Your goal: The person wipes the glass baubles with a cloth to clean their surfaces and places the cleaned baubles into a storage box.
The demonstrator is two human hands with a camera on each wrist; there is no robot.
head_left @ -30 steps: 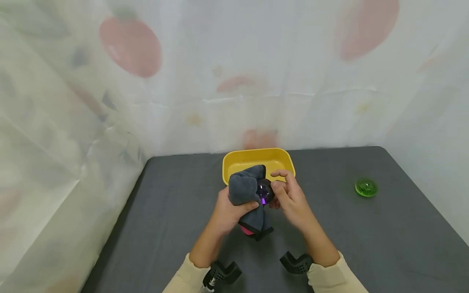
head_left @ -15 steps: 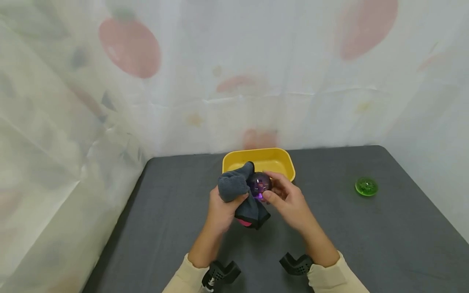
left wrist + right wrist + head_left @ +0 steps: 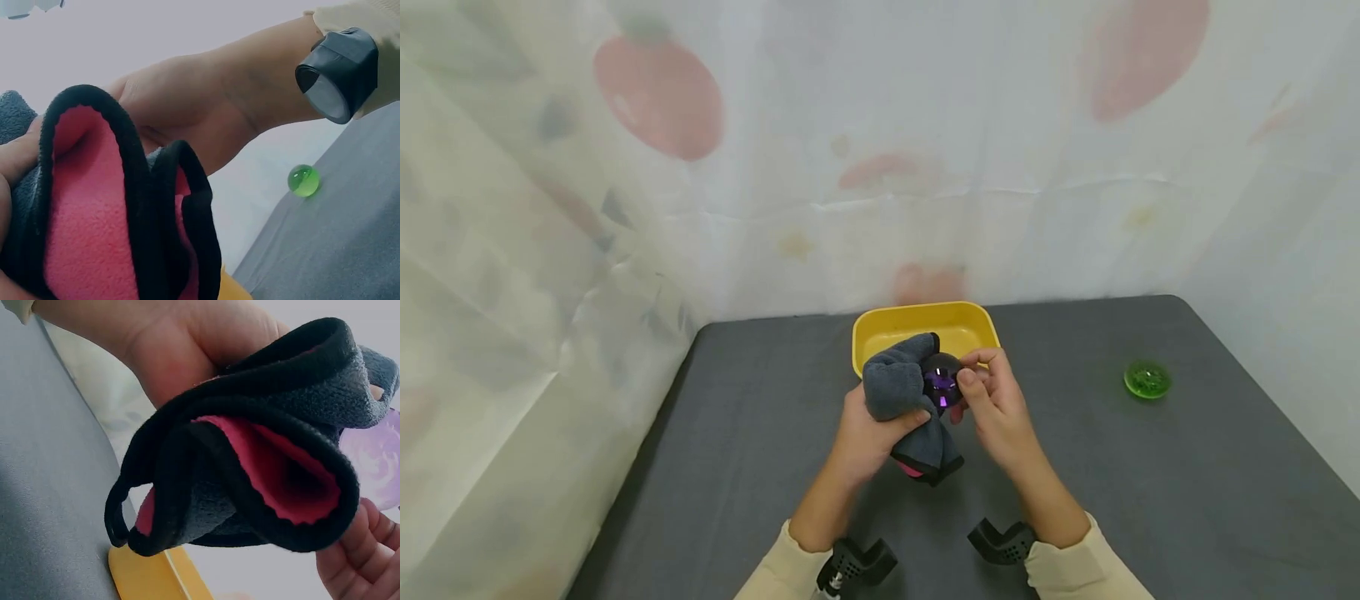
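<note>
At the centre of the head view, the left hand (image 3: 867, 432) clenches a grey cloth (image 3: 901, 392) with a pink lining, and the right hand (image 3: 996, 408) pinches a purple ball (image 3: 942, 385) in its fingertips, just in front of the yellow tray (image 3: 925, 325). Compared with half a second ago, the cloth covers more of the ball and both sit slightly lower. The green ball (image 3: 1147, 379) at right has not moved.
</note>
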